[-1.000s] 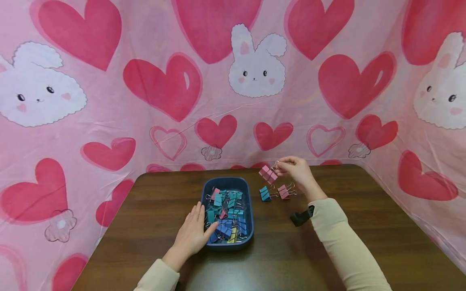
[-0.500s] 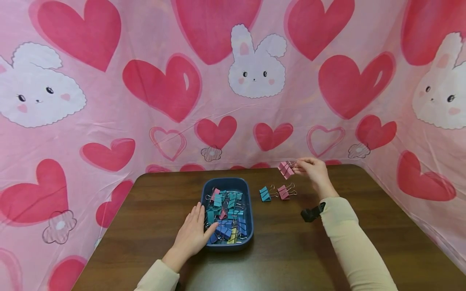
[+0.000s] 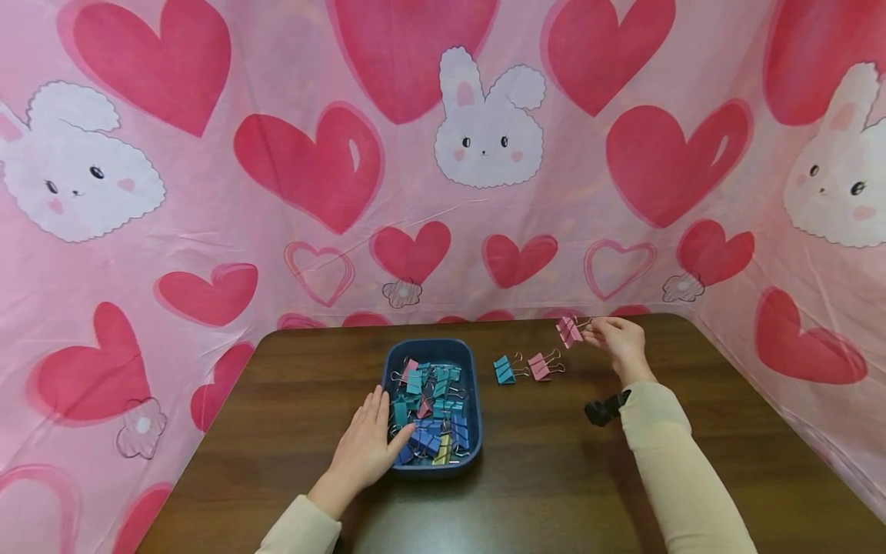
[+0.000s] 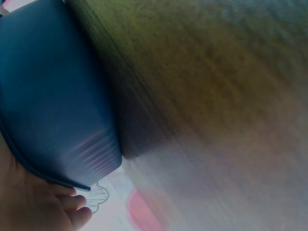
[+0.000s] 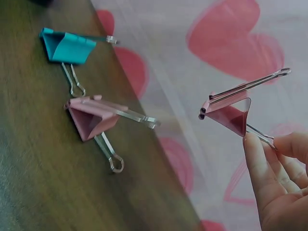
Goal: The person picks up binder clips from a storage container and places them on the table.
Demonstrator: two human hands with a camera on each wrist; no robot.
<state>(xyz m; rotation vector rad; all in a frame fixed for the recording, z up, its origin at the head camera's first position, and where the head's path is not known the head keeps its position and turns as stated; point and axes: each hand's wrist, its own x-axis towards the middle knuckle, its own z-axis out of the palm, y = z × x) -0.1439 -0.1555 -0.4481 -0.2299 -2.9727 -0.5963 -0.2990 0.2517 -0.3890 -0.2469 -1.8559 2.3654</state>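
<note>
My right hand [image 3: 618, 342] pinches a pink binder clip [image 3: 570, 332] by one wire handle, thumb against fingers. In the right wrist view that pink clip [image 5: 231, 113] is held up off the table, its other handle sticking out. Near it on the table lie a teal binder clip [image 3: 504, 370] and a second pink binder clip [image 3: 539, 366], side by side. My left hand [image 3: 365, 438] rests with straight fingers along the left rim of a dark blue bin [image 3: 477, 415]. In the left wrist view the fingers lie by the bin's rim.
Inside the bin are several binder clips: teal ones [image 3: 443, 377], blue ones [image 3: 425, 440], a yellow one [image 3: 443, 448] and some pink. Brown wood table [image 3: 291, 400] lies under everything. A pink cloth with hearts and rabbits [image 3: 408, 192] hangs behind the table's far edge.
My right hand has carried the pink binder clip to the right, past the two clips on the table, and slightly lower in view. The left hand stays put on the bin.
</note>
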